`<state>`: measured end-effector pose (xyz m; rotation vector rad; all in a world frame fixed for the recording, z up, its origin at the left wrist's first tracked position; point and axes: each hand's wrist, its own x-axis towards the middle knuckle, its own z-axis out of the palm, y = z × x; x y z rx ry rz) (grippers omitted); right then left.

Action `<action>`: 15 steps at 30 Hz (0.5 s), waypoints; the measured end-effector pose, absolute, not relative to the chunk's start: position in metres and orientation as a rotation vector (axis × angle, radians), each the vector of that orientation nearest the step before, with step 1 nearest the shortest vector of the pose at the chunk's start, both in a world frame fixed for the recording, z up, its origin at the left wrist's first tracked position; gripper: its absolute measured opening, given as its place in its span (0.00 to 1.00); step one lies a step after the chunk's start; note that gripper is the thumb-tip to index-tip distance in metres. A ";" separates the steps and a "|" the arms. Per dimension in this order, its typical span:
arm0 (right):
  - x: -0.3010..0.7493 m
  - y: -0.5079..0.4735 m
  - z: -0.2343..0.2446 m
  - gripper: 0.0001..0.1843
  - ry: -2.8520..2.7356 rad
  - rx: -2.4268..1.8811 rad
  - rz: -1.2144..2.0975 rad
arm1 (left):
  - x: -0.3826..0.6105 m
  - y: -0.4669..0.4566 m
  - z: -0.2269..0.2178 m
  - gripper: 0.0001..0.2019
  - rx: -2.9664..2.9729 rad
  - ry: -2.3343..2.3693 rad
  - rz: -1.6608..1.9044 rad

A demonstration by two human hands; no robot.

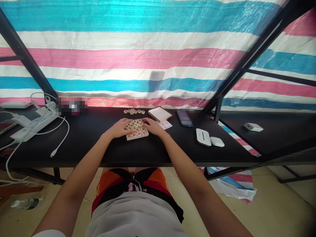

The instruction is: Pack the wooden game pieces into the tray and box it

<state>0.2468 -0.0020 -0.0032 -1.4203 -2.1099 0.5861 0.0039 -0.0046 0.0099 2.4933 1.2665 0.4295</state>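
Observation:
A small white box (137,137) of round xiangqi (Chinese chess) pieces sits on the black desk between my hands. The pieces in front bear red characters; dark ones mark those behind, and some are stacked above the others. My left hand (118,128) grips the box's left side, its thumb reaching over the pieces. At the right rear corner, my right hand (155,127) has its fingers bent against the box and pieces; its fingertips are partly hidden. Behind the box lies a cluster of loose xiangqi pieces (134,112).
Right of the box are a lid-like white tray (160,114), a printed paper (166,124), a blurred phone (184,118), a white device (203,137) and an earbud case (217,142). A power strip (32,126) with cables occupies the left. Black frame bars flank the striped sheet.

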 end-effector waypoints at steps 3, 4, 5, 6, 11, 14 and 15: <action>0.247 -0.002 -0.004 0.19 -2.094 -1.427 0.590 | 0.004 -0.004 0.008 0.38 2.513 1.244 0.411; 0.247 -0.002 -0.005 0.18 -2.090 -1.424 0.596 | 0.004 -0.004 0.008 0.38 2.511 1.242 0.412; 0.248 -0.001 -0.005 0.18 -2.087 -1.417 0.603 | 0.004 -0.003 0.007 0.37 2.508 1.239 0.418; 0.248 -0.001 -0.006 0.18 -2.085 -1.410 0.609 | 0.003 -0.003 0.007 0.37 2.504 1.234 0.424; 0.249 0.000 -0.007 0.19 -2.101 -1.410 0.588 | 0.000 0.001 0.004 0.36 2.484 1.220 0.427; 0.249 0.003 -0.008 0.18 -2.082 -1.394 0.559 | -0.001 0.002 0.003 0.36 2.481 1.215 0.418; 0.250 0.004 -0.009 0.18 -2.058 -1.386 0.536 | -0.001 0.002 0.003 0.36 2.481 1.213 0.418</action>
